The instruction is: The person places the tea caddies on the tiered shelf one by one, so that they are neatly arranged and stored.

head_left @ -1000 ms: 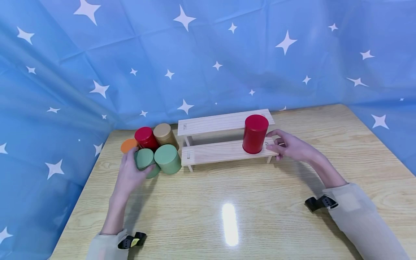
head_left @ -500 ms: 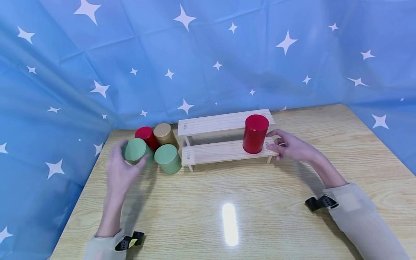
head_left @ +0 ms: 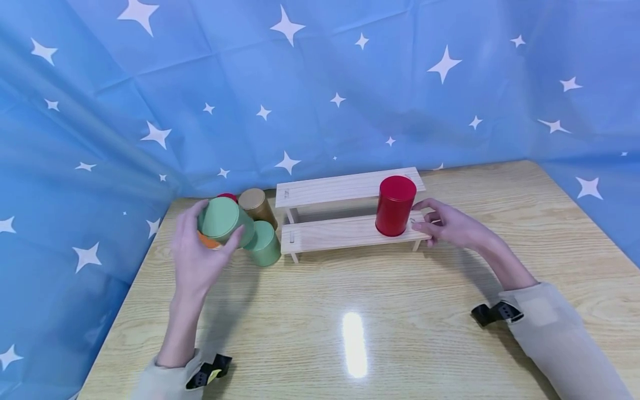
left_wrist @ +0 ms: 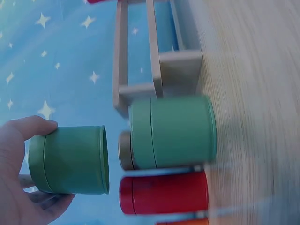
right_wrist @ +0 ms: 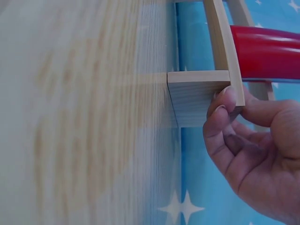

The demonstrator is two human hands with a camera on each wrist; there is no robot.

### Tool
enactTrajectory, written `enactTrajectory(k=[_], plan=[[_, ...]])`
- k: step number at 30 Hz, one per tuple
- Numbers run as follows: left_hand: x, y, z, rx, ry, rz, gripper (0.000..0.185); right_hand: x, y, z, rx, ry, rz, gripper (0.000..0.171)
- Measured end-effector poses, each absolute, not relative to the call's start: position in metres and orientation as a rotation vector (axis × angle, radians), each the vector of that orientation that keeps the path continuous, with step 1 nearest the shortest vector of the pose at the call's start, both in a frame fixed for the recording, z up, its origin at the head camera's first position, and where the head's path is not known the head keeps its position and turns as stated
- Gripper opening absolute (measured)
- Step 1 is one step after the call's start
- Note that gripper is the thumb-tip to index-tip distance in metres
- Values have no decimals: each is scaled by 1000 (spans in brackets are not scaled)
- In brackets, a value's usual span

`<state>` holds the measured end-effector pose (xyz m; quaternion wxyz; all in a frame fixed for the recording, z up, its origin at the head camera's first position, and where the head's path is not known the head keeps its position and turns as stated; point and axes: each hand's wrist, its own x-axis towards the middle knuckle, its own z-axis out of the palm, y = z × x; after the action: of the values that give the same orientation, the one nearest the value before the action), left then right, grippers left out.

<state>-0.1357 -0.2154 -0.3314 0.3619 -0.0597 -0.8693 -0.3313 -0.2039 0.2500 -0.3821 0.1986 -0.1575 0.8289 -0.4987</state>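
My left hand (head_left: pixel 195 261) holds a green canister (head_left: pixel 223 219) in the air, thumb on one side and fingers round the other. The left wrist view shows that canister (left_wrist: pixel 72 159) apart from a second green canister (left_wrist: pixel 178 131) standing on the table. With thumb above and fingers below, my right hand (head_left: pixel 452 226) pinches the right end of the lower board of a two-tier wooden shelf (head_left: pixel 325 233). Close to that hand, a tall red canister (head_left: pixel 395 206) stands upright on the lower board.
Left of the shelf stand a tan canister (head_left: pixel 257 206), another red canister (left_wrist: pixel 164 193) and an orange one (head_left: pixel 207 240), partly hidden behind the left hand and its canister in the head view. A blue star-patterned cloth (head_left: pixel 320 83) hangs behind the table (head_left: pixel 400 322).
My left hand has lifted the green canister from among the others, moving it first left, then back right and up, tilted. The right hand has stayed at the shelf's end.
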Motion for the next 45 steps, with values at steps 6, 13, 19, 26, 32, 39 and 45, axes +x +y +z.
enactTrajectory(k=[6, 13, 19, 26, 32, 39, 45], plan=[[-138, -189, -331, -285, -2252, -909, 70, -204, 251, -383, -436, 2326, -1388, 55], [-144, -157, -331, -395, -2268, -964, 71, -206, 252, -385, -456, 2317, -1399, 55], [-150, -128, -332, -433, -2378, -986, 72, -206, 251, -384, -454, 2317, -1407, 55], [-161, -93, -335, -528, -2423, -1076, 73, -206, 249, -384, -444, 2314, -1421, 55], [-167, -63, -338, -566, -2462, -1126, 75, -206, 249, -384, -441, 2306, -1425, 56], [-173, -34, -343, -608, -2467, -1121, 74, -206, 249, -384, -445, 2311, -1418, 56], [-177, -23, -349, -590, -2508, -1096, 73, -206, 249, -383, -438, 2310, -1416, 56]])
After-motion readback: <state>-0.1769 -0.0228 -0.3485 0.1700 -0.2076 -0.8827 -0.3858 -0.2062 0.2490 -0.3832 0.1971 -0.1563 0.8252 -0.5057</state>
